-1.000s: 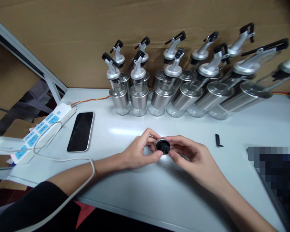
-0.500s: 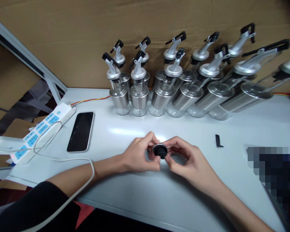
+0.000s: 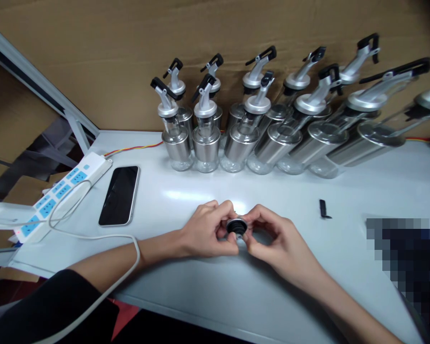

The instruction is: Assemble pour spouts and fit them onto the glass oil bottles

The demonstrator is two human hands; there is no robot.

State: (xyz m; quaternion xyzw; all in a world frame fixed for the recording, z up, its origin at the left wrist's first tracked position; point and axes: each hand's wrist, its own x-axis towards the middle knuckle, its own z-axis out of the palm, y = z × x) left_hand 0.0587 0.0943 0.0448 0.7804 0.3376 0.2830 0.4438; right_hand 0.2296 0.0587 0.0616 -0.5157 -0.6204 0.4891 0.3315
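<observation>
Between my two hands is a bottle pourer stopper [image 3: 237, 226], with a silver rim and a black ribbed plug that faces me. My left hand [image 3: 209, 229] pinches its left side between thumb and fingers. From the right, the thumb and fingertips of my right hand [image 3: 274, 236] grip the same stopper. Its far side is hidden behind the fingers. On the table to the right lies a small black lever piece [image 3: 323, 209], apart from both hands.
Several glass-and-steel bottles [image 3: 206, 145] with silver pourers and black levers stand in rows along the cardboard [image 3: 129, 62]. A phone [image 3: 119, 196] and a white power strip [image 3: 62, 196] lie at left. A white cable [image 3: 136, 248] crosses my left forearm.
The stopper has tilted and moved slightly down in my fingers, and a pale tip now shows at its lower end. Both hands have shifted a little and keep their hold.
</observation>
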